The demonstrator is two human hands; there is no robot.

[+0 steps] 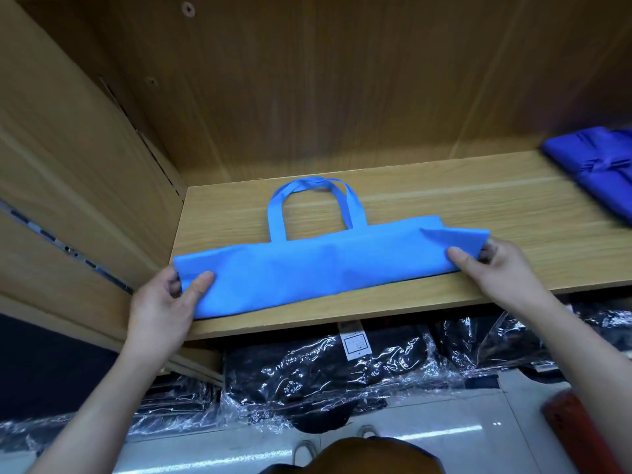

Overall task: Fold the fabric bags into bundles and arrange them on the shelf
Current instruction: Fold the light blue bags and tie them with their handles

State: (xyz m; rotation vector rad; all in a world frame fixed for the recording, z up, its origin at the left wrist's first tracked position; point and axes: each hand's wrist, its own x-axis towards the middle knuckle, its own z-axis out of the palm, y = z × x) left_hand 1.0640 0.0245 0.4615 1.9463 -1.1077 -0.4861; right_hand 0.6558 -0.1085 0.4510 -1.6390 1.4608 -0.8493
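Both hands grip one light-blue non-woven fabric bag (307, 268), folded into a long strip along the front edge of the pale wooden shelf (444, 200), with its loop handles (284, 206) pointing rearward. The left hand (164, 302) pinches the left end between thumb and fingers (173, 286). The right hand (496, 268) pinches the right end, where a corner stands lifted. Recommended: flatten that corner, tuck the handles in, and align the edges before folding. A dark-blue tied fabric bundle (595, 165) lies at the right rear.

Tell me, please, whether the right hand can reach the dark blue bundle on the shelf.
Probably yes: only bare shelf lies between the right hand and the dark blue bundle, though that hand pinches the light blue bag.
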